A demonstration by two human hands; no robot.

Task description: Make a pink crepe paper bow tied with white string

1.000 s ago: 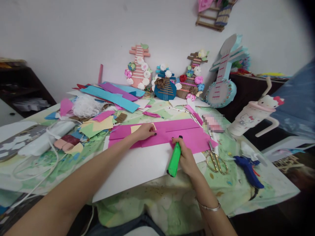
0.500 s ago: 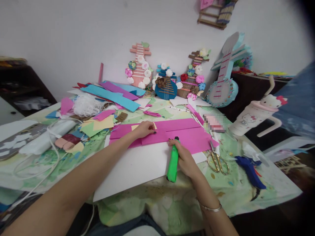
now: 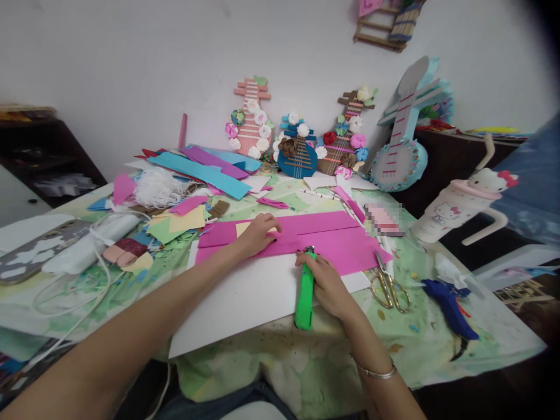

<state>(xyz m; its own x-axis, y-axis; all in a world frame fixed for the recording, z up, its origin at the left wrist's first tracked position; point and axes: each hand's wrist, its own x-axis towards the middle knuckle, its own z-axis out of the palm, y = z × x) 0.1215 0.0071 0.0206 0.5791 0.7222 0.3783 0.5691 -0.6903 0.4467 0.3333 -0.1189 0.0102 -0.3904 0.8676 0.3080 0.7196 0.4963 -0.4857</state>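
Frame centre: left hand [image 3: 259,234], now spread wider, likely presses pink paper [image 3: 336,245] less; right hand [image 3: 329,282] grips green tool [image 3: 305,297].

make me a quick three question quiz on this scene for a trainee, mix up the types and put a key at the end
1. Multiple choice: what does the right hand hold?
a) a white cup
b) a green tool
c) a grey phone

2. True or false: in the picture, the gold-handled scissors lie to the left of the blue glue gun.

3. Short answer: what colour is the wide paper beneath the left hand?

Key
1. b, the green tool
2. True
3. Pink
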